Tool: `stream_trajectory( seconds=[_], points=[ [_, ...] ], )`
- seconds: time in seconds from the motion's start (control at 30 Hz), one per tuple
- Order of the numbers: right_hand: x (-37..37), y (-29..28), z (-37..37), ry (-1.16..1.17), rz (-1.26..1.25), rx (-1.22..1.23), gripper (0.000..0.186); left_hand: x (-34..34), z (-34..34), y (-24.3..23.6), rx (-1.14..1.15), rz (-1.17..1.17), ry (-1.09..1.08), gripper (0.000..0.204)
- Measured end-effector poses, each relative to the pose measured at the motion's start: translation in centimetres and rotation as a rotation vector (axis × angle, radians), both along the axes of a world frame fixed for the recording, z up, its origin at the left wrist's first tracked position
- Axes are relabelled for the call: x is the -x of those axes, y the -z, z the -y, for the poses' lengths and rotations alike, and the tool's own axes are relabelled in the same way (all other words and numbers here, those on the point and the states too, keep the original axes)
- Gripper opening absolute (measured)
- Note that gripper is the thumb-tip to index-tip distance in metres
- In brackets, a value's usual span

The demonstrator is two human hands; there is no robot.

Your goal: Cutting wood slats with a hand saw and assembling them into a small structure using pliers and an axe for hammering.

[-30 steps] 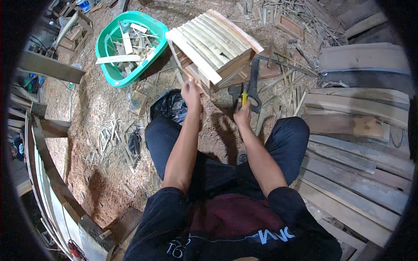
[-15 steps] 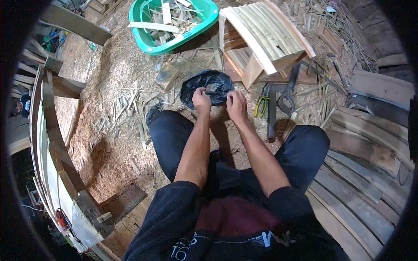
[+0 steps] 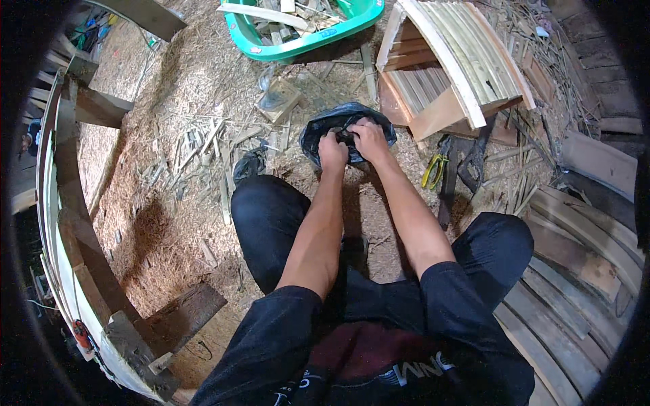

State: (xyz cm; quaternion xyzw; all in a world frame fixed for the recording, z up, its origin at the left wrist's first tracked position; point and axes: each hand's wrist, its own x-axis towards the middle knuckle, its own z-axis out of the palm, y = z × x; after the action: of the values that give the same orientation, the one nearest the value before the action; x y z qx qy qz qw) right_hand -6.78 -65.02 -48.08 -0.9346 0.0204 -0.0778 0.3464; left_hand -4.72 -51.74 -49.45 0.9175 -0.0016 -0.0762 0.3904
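A black plastic bag point(image 3: 313, 135) lies spread on the sawdust in front of me, its mouth turned up and its rim folded outward. My left hand point(image 3: 333, 150) reaches into the mouth with curled fingers. Close beside it, my right hand point(image 3: 370, 139) is closed too, its fingers pointing down into the bag. Between the fingertips shows a small dark bit point(image 3: 347, 137); whether it is part of the bag or a separate thing I cannot tell. To the right lie pliers with yellow-green handles point(image 3: 434, 170).
A slatted wooden box with a curved top point(image 3: 467, 61) stands ahead right; beneath its front edge lies a handsaw point(image 3: 472, 166). Farther off is a green basin point(image 3: 308, 49) of wood scraps. Boards point(image 3: 562, 304) line the right, a long curved wooden frame point(image 3: 81, 223) the left.
Both hands have moved from the bag's rim into its mouth and closer together. The bag's opening looks deeper and wider. My view has shifted, so the surroundings sit differently in the picture.
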Motion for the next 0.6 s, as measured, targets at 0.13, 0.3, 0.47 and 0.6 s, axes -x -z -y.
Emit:
stream_trajectory(
  seconds=[0.13,0.3,0.47,0.6],
  points=[
    [0.0,0.8,-0.5,0.034,0.053,0.147,0.023,-0.5,-0.6,0.5,0.045,0.058,0.021,0.045],
    [0.4,1.4,0.2,0.106,0.061,0.172,0.023,-0.1,0.4,-0.4,0.040,0.041,-0.007,0.040],
    [-0.2,0.1,-0.6,0.076,-0.048,0.234,0.020,-0.4,-0.4,-0.3,0.038,0.007,-0.003,0.042],
    [0.2,0.4,0.8,0.108,-0.009,0.039,0.017,0.2,0.6,-1.5,0.109,-0.058,-0.032,0.040]
  ],
)
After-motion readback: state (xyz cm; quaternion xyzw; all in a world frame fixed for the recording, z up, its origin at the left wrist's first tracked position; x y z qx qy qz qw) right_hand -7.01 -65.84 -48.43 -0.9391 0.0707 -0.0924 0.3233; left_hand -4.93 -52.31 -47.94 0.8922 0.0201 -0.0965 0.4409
